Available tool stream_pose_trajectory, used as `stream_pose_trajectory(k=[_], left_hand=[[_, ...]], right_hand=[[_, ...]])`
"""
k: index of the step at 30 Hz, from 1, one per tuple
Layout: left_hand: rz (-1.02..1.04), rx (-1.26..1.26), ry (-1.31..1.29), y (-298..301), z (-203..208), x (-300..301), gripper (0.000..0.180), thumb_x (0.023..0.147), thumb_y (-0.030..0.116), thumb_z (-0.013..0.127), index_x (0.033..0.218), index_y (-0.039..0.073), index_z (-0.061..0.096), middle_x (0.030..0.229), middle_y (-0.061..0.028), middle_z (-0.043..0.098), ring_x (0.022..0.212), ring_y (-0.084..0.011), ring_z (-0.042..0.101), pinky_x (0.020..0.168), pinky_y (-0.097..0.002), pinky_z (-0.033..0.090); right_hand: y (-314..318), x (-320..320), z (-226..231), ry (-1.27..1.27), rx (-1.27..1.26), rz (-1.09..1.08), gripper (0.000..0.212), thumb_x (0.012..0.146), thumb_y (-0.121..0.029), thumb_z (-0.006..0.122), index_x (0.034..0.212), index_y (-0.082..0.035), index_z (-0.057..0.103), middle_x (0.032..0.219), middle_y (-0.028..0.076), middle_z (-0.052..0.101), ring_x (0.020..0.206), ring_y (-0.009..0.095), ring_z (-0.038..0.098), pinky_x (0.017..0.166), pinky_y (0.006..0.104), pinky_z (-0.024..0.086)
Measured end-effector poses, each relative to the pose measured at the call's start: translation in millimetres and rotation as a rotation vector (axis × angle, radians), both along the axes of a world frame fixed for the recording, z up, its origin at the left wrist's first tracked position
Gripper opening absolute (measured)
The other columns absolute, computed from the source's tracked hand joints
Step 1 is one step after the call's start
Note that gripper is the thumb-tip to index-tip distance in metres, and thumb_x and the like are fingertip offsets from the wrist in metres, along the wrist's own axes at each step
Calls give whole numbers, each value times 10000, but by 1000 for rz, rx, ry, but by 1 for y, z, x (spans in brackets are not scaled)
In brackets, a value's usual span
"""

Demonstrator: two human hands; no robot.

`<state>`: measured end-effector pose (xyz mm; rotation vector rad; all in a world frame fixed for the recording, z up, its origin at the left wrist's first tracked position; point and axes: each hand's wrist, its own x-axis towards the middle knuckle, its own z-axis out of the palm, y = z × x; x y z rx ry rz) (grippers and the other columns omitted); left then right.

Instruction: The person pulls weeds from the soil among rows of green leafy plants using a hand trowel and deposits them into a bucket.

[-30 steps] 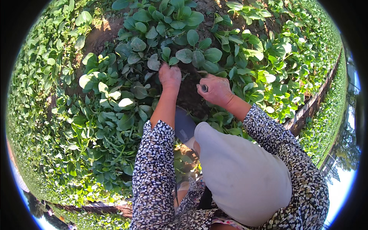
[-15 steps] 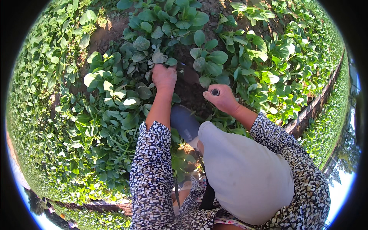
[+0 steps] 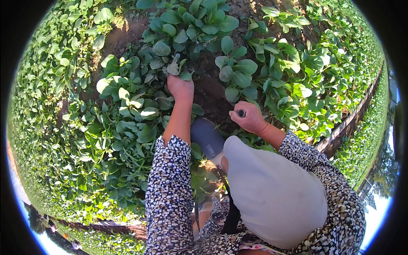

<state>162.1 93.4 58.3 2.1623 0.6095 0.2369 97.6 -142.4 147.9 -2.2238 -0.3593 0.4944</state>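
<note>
My left hand [image 3: 181, 88] is closed round a bunch of leafy greens [image 3: 173, 68], whose dusty, pale leaves stick out past the fingers. To the right and a little nearer, my right hand [image 3: 250, 118] is wrapped round a tool handle [image 3: 241, 113]. Only the handle's round, dark end shows; the working end is hidden. Between the two hands lies dark bare soil [image 3: 212, 91]. Just beyond my right hand grows a broad-leaved green plant [image 3: 238, 70].
A grey shoe [image 3: 207, 137] stands on the ground below my hands. My bent knee under pale cloth [image 3: 276, 191] fills the lower middle. Dense greens [image 3: 106, 140] cover the left, and more leafy plants [image 3: 289, 63] stand at right. A brown strip [image 3: 344, 123] borders the bed.
My right hand has moved slightly nearer to me with the tool handle. My left hand keeps its grip on the greens, now a little nearer, and some leaves above it have shifted.
</note>
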Motion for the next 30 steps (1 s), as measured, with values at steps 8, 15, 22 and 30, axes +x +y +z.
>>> stream_pose_trajectory(k=[8, 15, 22, 30], left_hand=[[65, -57, -125, -2, -1, -2, 296, 848, 151, 656, 1103, 12, 600, 1070, -182, 644, 994, -364, 605, 853, -392, 466], [72, -774, 72, 1, 12, -37, 272, 889, 89, 605, 1152, 24, 590, 1088, -64, 638, 977, -206, 610, 830, -326, 474], [-17, -730, 107, -39, 45, -7, 341, 905, 27, 571, 1240, 64, 522, 1103, -42, 596, 979, -127, 548, 865, -256, 444], [-95, -467, 60, -40, 38, 75, 286, 735, -29, 665, 1007, 6, 585, 896, -83, 627, 810, -142, 593, 703, -252, 480]], right_hand=[[39, 43, -22, -200, -30, 123, 224, 769, -223, 655, 636, -65, 567, 635, 111, 561, 637, 308, 580, 596, 398, 473], [26, 17, -20, -281, -53, 137, 233, 775, -189, 672, 634, -58, 541, 644, 107, 546, 607, 297, 555, 570, 390, 461], [-8, 7, -17, 62, 92, -75, 251, 787, -149, 689, 657, 6, 540, 629, 120, 478, 572, 250, 446, 556, 360, 382], [5, 8, -21, 83, 108, -53, 265, 797, -141, 683, 654, 14, 524, 618, 124, 463, 568, 244, 427, 562, 363, 379]])
